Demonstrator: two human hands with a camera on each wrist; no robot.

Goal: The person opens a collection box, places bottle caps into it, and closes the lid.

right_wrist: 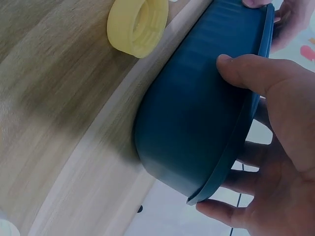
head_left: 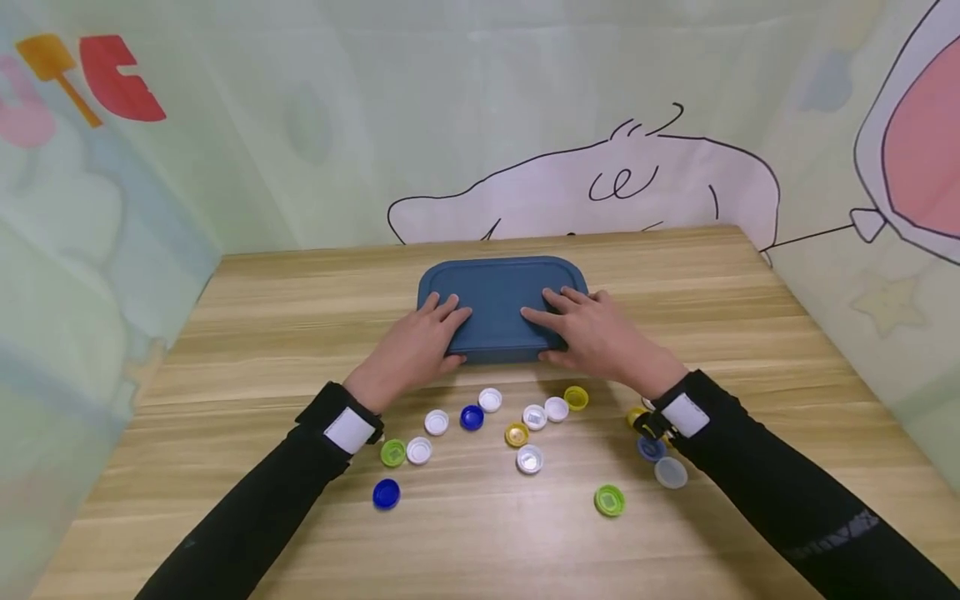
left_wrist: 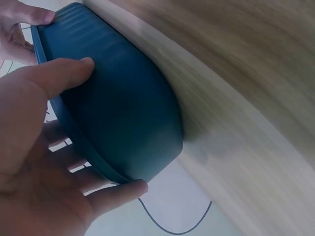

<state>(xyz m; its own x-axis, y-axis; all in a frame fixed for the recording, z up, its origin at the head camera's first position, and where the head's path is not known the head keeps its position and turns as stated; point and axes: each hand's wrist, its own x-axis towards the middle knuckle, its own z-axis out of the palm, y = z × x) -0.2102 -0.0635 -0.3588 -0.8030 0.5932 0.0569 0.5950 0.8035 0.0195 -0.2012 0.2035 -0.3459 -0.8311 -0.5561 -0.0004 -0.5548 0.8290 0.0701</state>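
A dark blue lidded box [head_left: 498, 304] with rounded corners stands toward the back of a wooden table. At its front left corner my left hand [head_left: 411, 348] grips it, fingers spread over the lid and thumb on the front wall. My right hand [head_left: 611, 346] holds the opposite front corner the same way. Both wrist views show each thumb against the box's tapering wall [left_wrist: 123, 108], below the rim. What the box contains is hidden. Nearest the right hand lies a yellow bottle cap [head_left: 576, 397], also large in the right wrist view.
Several bottle caps lie scattered in front of the box, among them a white cap [head_left: 491, 400], a dark blue cap [head_left: 386, 494] and a green cap [head_left: 610, 501]. Others sit partly under my right forearm, such as a pale cap [head_left: 671, 473]. A printed cloth [head_left: 337, 125] hangs behind the table.
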